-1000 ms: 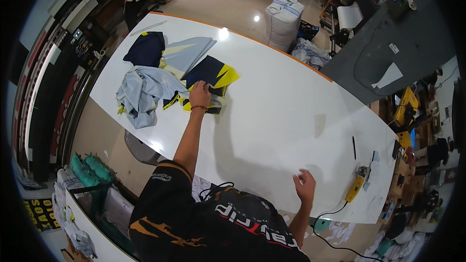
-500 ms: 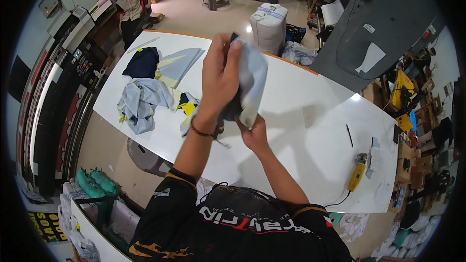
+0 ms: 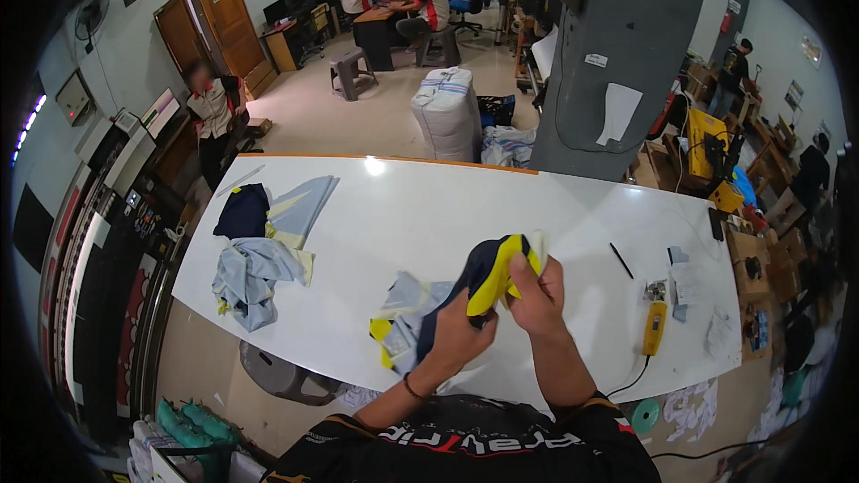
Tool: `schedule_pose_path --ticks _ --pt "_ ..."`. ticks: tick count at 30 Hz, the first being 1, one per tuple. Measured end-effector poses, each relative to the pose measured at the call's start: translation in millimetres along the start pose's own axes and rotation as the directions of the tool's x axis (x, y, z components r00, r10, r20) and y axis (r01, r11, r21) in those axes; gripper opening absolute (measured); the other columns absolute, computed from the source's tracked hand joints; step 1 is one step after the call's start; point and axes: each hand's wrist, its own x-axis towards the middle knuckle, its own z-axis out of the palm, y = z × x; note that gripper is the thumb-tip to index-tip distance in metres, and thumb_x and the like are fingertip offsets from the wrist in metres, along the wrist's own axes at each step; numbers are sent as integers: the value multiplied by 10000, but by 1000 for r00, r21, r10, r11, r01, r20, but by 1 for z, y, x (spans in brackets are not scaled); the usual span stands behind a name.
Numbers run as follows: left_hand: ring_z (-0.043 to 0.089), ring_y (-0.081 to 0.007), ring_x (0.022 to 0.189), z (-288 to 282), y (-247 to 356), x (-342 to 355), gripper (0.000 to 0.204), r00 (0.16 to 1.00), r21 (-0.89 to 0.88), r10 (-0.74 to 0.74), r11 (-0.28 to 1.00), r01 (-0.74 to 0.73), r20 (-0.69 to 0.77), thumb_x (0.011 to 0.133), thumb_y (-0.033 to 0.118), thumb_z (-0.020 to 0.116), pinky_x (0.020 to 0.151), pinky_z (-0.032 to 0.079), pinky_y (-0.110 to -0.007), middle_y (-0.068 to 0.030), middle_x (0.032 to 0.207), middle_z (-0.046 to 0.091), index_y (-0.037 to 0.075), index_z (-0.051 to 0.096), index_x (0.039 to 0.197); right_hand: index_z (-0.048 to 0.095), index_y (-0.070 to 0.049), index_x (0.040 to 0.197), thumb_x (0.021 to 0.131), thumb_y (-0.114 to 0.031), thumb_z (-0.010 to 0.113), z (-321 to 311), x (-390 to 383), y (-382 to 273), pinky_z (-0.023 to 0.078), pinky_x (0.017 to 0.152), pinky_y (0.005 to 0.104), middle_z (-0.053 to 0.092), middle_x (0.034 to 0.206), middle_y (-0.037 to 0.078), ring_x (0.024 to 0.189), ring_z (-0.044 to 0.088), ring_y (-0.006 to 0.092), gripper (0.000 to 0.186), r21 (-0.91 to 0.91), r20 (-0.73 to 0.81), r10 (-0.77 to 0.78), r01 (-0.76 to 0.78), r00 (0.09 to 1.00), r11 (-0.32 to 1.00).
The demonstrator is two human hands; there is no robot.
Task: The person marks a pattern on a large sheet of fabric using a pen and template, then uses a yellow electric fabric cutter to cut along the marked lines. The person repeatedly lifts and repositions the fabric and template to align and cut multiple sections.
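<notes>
Both my hands hold a navy and yellow fabric piece [image 3: 481, 261] over the near middle of the white table [image 3: 376, 206]. My left hand [image 3: 461, 333] is closed on its lower edge. My right hand [image 3: 540, 297] pinches the yellow part, thumb on top, with a pale edge rising above the fingers. Left of my left hand, light grey-blue cloth with yellow patches [image 3: 407, 306] lies on the table; whether it joins the held piece I cannot tell. Farther left are a crumpled grey-blue cloth [image 3: 255, 273], a folded navy cloth [image 3: 243, 212] and a pale blue panel [image 3: 309, 201].
On the table's right lie a black pen [image 3: 621, 260], a yellow corded hand tool [image 3: 655, 328] and papers [image 3: 687, 286]. Beyond the far edge stand a white sack [image 3: 446, 121] and a grey pillar [image 3: 586, 85]. A person [image 3: 215, 112] is at the far left; a stool [image 3: 286, 376] is by the near edge.
My hands have come down from a raised hold and moved right, turning the fabric so navy and yellow show. The grey-blue and yellow cloth sits nearer me. The view has tilted up.
</notes>
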Motion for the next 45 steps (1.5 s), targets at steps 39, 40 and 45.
schedule_pose_path --ticks 39,40,45 --pt "501 -337 1357 80 -102 -69 1031 986 -179 -91 977 116 143 738 213 938 1090 458 -472 -202 1475 497 39 364 1576 496 -62 1455 1122 -223 419 -107 -133 130 513 1035 437 639 1331 93 1226 629 244 378 469 -417 482 -271 771 841" --pt "534 -353 1294 73 -91 -58 923 986 -102 -91 989 106 138 726 181 919 1119 398 -460 -194 1393 570 71 455 1516 460 -39 1484 1127 -183 406 -102 -132 126 494 1071 457 612 1374 116 1281 599 266 390 511 -412 433 -191 802 838" --pt "631 -358 1028 55 -92 -23 339 998 38 58 998 -57 -38 797 -51 650 1099 369 -503 -128 1091 679 70 632 1113 528 -12 1408 1111 -216 454 -119 -126 118 488 1080 557 643 1367 152 1268 619 342 368 279 -350 296 -203 889 939"
